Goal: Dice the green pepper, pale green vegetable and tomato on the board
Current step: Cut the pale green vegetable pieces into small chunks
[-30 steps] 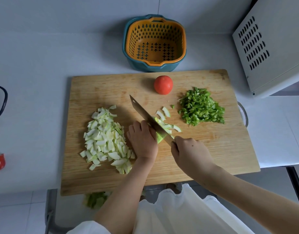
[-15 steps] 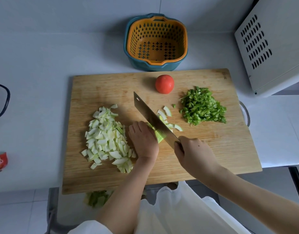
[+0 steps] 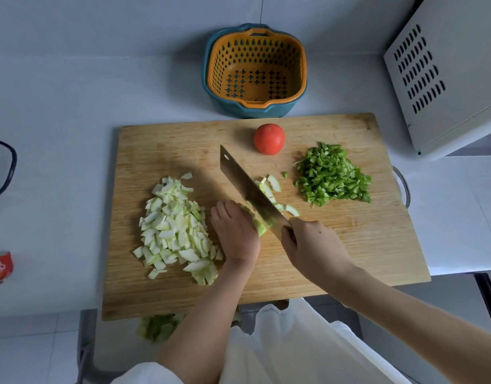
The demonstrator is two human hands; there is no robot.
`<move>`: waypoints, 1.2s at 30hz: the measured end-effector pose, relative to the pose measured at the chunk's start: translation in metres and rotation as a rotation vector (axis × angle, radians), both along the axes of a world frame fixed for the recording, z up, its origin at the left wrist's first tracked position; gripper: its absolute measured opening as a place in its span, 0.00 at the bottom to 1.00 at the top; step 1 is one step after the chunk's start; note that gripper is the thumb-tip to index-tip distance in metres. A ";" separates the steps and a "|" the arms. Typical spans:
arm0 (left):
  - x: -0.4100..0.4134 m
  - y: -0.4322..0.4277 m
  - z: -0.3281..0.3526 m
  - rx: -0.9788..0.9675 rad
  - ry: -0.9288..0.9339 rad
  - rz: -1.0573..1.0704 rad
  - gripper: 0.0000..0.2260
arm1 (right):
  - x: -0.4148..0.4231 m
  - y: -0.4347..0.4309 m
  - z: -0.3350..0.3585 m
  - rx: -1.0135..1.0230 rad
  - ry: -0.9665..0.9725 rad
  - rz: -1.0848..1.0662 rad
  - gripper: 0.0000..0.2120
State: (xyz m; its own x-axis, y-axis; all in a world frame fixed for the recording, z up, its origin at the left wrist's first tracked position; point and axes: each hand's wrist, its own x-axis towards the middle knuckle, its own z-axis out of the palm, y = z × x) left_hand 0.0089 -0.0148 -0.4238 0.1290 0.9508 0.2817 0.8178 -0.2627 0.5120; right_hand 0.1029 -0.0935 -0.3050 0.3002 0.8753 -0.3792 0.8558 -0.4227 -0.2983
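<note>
The pale green vegetable (image 3: 261,229) is being diced: the left hand (image 3: 236,231) pins its last stub under curled fingers (image 3: 226,210), and the right hand (image 3: 313,248) grips the cleaver (image 3: 243,181) just beside them. A few careful cuts should finish it, then the tomato (image 3: 269,139) beyond the fingers.

**Position of hands and forearms**

Left hand (image 3: 234,231): knuckles up, fingers curled down onto the pale green vegetable (image 3: 260,228); bare forearm enters from below. Right hand (image 3: 313,245): fingers wrapped round the handle of the knife (image 3: 245,187); forearm enters from the lower right. The two hands lie just beside each other.
</note>
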 end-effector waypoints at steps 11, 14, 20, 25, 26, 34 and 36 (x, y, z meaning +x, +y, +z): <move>0.001 -0.002 0.003 -0.003 -0.062 0.027 0.02 | -0.010 0.010 -0.018 -0.040 -0.017 0.046 0.12; 0.001 -0.001 0.002 -0.044 -0.070 0.045 0.06 | -0.002 0.012 -0.019 -0.009 0.052 0.006 0.13; -0.001 0.000 0.003 0.028 -0.007 -0.026 0.08 | -0.004 -0.003 0.008 0.007 0.016 0.019 0.15; 0.000 -0.001 0.003 0.046 -0.029 -0.006 0.08 | -0.010 0.003 0.010 -0.043 -0.030 0.044 0.17; 0.000 -0.001 0.002 0.040 -0.018 0.000 0.07 | -0.010 0.006 0.006 -0.048 -0.029 0.040 0.16; 0.000 -0.002 0.006 -0.051 -0.094 0.014 0.07 | -0.010 0.017 -0.021 -0.032 0.072 -0.037 0.17; -0.004 -0.002 0.010 -0.061 -0.196 -0.025 0.08 | -0.006 0.015 -0.020 0.000 0.118 -0.055 0.18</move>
State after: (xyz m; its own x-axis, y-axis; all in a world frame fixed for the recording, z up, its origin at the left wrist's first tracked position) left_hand 0.0046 -0.0172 -0.4141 0.1009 0.9641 0.2457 0.6945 -0.2451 0.6764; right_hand 0.0970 -0.0781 -0.3246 0.3008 0.8588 -0.4147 0.7902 -0.4679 -0.3958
